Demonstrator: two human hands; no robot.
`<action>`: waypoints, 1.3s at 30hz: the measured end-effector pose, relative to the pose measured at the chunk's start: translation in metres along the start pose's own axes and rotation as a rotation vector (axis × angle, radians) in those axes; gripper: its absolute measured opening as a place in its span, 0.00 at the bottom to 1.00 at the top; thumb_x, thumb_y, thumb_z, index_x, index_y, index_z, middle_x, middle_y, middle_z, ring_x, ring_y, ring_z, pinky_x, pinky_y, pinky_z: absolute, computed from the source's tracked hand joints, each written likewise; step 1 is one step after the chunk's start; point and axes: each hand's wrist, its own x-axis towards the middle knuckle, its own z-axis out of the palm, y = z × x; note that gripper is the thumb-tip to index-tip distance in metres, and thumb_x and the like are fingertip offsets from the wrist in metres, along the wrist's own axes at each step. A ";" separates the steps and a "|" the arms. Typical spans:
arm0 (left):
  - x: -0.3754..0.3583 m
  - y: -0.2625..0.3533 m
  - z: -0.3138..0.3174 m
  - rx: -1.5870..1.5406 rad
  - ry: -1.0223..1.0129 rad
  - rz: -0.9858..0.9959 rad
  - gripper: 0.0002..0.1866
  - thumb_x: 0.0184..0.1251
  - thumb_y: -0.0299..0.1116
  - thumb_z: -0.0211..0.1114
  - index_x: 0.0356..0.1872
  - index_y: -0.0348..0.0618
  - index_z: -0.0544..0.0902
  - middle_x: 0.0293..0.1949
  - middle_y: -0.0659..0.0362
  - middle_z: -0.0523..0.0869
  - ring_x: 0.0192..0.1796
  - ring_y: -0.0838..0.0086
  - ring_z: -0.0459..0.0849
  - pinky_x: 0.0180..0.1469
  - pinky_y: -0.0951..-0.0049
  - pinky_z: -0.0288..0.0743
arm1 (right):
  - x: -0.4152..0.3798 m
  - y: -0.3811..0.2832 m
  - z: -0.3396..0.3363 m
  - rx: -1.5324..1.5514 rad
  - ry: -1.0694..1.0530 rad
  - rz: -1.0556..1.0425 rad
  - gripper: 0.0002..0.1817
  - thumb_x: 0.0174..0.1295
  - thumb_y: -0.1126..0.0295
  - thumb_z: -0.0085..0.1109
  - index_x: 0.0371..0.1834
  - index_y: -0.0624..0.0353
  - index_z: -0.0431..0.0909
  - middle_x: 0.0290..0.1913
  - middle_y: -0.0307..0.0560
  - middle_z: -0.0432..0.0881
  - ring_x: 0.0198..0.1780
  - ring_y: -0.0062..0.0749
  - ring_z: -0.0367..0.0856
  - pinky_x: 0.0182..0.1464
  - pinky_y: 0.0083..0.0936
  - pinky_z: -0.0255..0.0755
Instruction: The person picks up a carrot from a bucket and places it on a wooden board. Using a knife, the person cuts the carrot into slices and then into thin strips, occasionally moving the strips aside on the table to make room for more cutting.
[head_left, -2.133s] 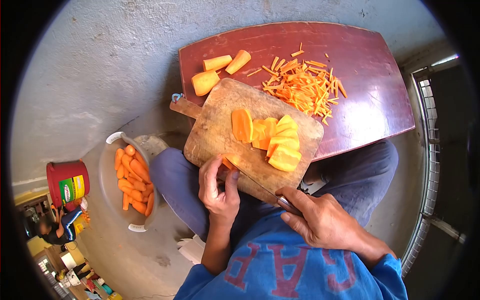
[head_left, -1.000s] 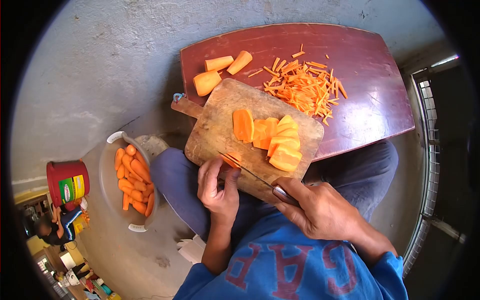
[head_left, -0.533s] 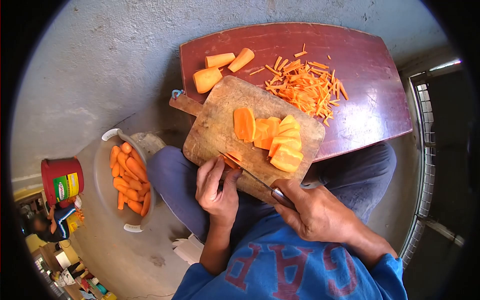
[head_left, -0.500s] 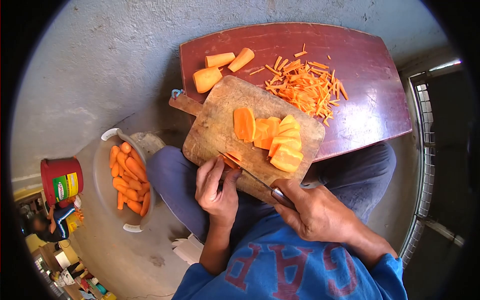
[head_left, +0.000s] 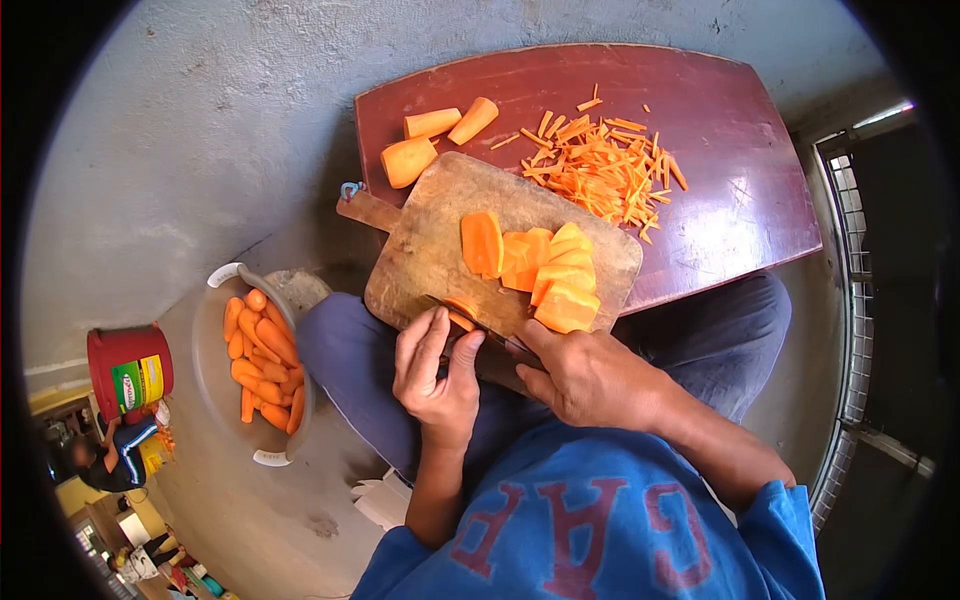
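A worn wooden cutting board (head_left: 430, 230) leans from my lap onto the table edge. At its near edge, my left hand (head_left: 438, 380) pinches a small carrot piece (head_left: 461, 321) between thumb and fingertips. My right hand (head_left: 590, 378) is wrapped around the handle of a knife (head_left: 492, 333), its blade lying along that piece, close to my left fingertips. Most of the handle is hidden by my right hand. Further up the board lie several flat carrot slices (head_left: 565, 272), overlapping, and one broader slice (head_left: 482, 244) at their left.
Carrot sticks (head_left: 600, 170) are heaped on the red table (head_left: 740, 130), with three thick carrot chunks (head_left: 432, 123) at its left. A tub (head_left: 203, 360) of whole peeled carrots (head_left: 270, 365) stands on the floor left of my knee. Beyond are a red bucket (head_left: 106, 365) and another person (head_left: 118, 455).
My right hand has moved up and left with the knife, pushing the blade further past my left fingertips. My left hand keeps its pinch in nearly the same place.
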 end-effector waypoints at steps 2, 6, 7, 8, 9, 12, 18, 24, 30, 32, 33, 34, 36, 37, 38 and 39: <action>0.001 0.008 0.001 0.024 -0.018 -0.012 0.23 0.72 0.28 0.89 0.64 0.29 0.94 0.58 0.47 0.95 0.56 0.55 0.95 0.61 0.58 0.92 | 0.000 0.003 0.000 0.053 -0.004 0.010 0.20 0.82 0.66 0.68 0.68 0.66 0.77 0.39 0.70 0.93 0.42 0.72 0.95 0.45 0.59 0.88; -0.001 0.008 0.004 -0.100 -0.032 -0.143 0.28 0.72 0.30 0.90 0.69 0.31 0.91 0.62 0.47 0.90 0.54 0.57 0.95 0.59 0.60 0.92 | -0.001 -0.001 -0.017 0.110 -0.040 0.039 0.18 0.83 0.66 0.67 0.67 0.65 0.79 0.41 0.67 0.93 0.41 0.71 0.94 0.47 0.57 0.87; -0.001 0.006 0.005 -0.128 -0.042 -0.140 0.31 0.71 0.31 0.90 0.71 0.31 0.90 0.63 0.47 0.89 0.54 0.57 0.94 0.57 0.60 0.91 | -0.003 0.000 -0.020 0.120 -0.023 0.009 0.18 0.83 0.66 0.67 0.67 0.65 0.80 0.42 0.66 0.93 0.41 0.71 0.94 0.47 0.55 0.87; 0.000 0.005 0.005 -0.155 -0.049 -0.137 0.34 0.70 0.32 0.91 0.74 0.32 0.88 0.64 0.47 0.87 0.53 0.58 0.94 0.56 0.60 0.91 | -0.006 -0.001 -0.026 0.137 0.002 -0.006 0.19 0.83 0.64 0.68 0.67 0.65 0.81 0.42 0.65 0.93 0.41 0.67 0.94 0.47 0.53 0.86; 0.002 0.006 0.004 -0.098 -0.070 -0.109 0.36 0.69 0.33 0.91 0.76 0.33 0.87 0.65 0.47 0.86 0.54 0.59 0.93 0.55 0.60 0.90 | -0.008 -0.002 -0.034 0.153 0.029 -0.022 0.19 0.83 0.63 0.68 0.67 0.66 0.81 0.42 0.63 0.92 0.41 0.64 0.94 0.47 0.50 0.86; 0.013 0.008 0.006 0.069 -0.168 -0.017 0.45 0.66 0.35 0.93 0.82 0.35 0.81 0.68 0.45 0.85 0.57 0.56 0.91 0.50 0.60 0.87 | -0.009 0.005 -0.045 0.250 0.081 -0.008 0.22 0.83 0.61 0.69 0.69 0.66 0.83 0.42 0.67 0.91 0.45 0.66 0.94 0.50 0.51 0.86; 0.036 0.005 0.018 0.230 -0.330 0.028 0.38 0.69 0.28 0.85 0.79 0.34 0.82 0.64 0.42 0.87 0.54 0.49 0.90 0.54 0.56 0.87 | -0.015 0.026 -0.052 0.299 0.244 -0.010 0.20 0.85 0.63 0.68 0.69 0.67 0.84 0.40 0.63 0.87 0.40 0.52 0.90 0.49 0.47 0.83; 0.047 0.002 0.021 0.289 -0.393 0.107 0.35 0.67 0.21 0.79 0.77 0.33 0.83 0.61 0.38 0.90 0.59 0.40 0.93 0.58 0.49 0.91 | -0.060 0.052 -0.061 0.350 0.340 0.108 0.22 0.83 0.62 0.70 0.71 0.67 0.84 0.40 0.61 0.87 0.40 0.44 0.88 0.48 0.43 0.83; 0.068 -0.001 0.027 0.284 -0.474 0.084 0.35 0.68 0.22 0.79 0.78 0.34 0.83 0.59 0.39 0.89 0.60 0.40 0.92 0.63 0.46 0.89 | -0.125 0.074 -0.089 0.326 0.166 0.002 0.26 0.81 0.63 0.75 0.74 0.67 0.85 0.53 0.62 0.95 0.53 0.57 0.97 0.56 0.43 0.87; 0.081 -0.004 0.032 0.267 -0.497 0.098 0.35 0.68 0.22 0.79 0.78 0.34 0.82 0.58 0.40 0.88 0.59 0.41 0.92 0.63 0.47 0.88 | -0.137 0.079 -0.100 0.186 0.077 0.018 0.25 0.79 0.66 0.76 0.74 0.66 0.85 0.56 0.63 0.95 0.57 0.59 0.97 0.58 0.45 0.88; 0.087 -0.006 0.033 0.258 -0.507 0.107 0.36 0.68 0.22 0.79 0.79 0.34 0.82 0.58 0.41 0.88 0.59 0.41 0.91 0.63 0.48 0.88 | -0.138 0.074 -0.109 0.115 0.034 0.025 0.26 0.78 0.67 0.77 0.74 0.66 0.86 0.57 0.64 0.96 0.58 0.61 0.97 0.59 0.46 0.89; 0.092 -0.007 0.033 0.247 -0.542 0.070 0.37 0.68 0.23 0.79 0.80 0.36 0.81 0.61 0.42 0.86 0.63 0.42 0.89 0.66 0.49 0.85 | -0.134 0.069 -0.119 0.001 -0.028 0.037 0.26 0.74 0.71 0.77 0.74 0.64 0.87 0.59 0.62 0.97 0.61 0.61 0.96 0.61 0.49 0.89; 0.095 0.003 0.031 0.285 -0.586 0.093 0.38 0.69 0.24 0.80 0.82 0.38 0.81 0.65 0.41 0.85 0.67 0.41 0.87 0.70 0.48 0.84 | -0.119 0.070 -0.135 -0.003 -0.111 0.002 0.25 0.73 0.72 0.77 0.72 0.63 0.88 0.58 0.58 0.97 0.60 0.61 0.97 0.62 0.49 0.89; 0.096 0.007 0.030 0.306 -0.608 0.103 0.39 0.69 0.25 0.80 0.83 0.39 0.80 0.67 0.41 0.84 0.69 0.41 0.86 0.72 0.48 0.83 | -0.110 0.071 -0.142 -0.004 -0.154 -0.015 0.25 0.72 0.73 0.77 0.72 0.63 0.89 0.58 0.57 0.98 0.60 0.61 0.97 0.63 0.49 0.89; 0.094 0.006 0.030 0.296 -0.606 0.116 0.40 0.69 0.26 0.80 0.84 0.40 0.80 0.68 0.41 0.83 0.70 0.41 0.85 0.74 0.47 0.82 | -0.101 0.072 -0.147 0.000 -0.165 -0.038 0.23 0.71 0.72 0.77 0.70 0.60 0.91 0.56 0.54 0.99 0.60 0.58 0.97 0.63 0.48 0.89; 0.091 0.002 0.031 0.287 -0.604 0.128 0.40 0.69 0.26 0.80 0.84 0.40 0.80 0.70 0.40 0.82 0.72 0.41 0.84 0.76 0.47 0.80 | -0.090 0.071 -0.153 -0.042 -0.197 -0.026 0.23 0.70 0.72 0.77 0.69 0.59 0.91 0.55 0.54 0.99 0.60 0.57 0.97 0.63 0.47 0.89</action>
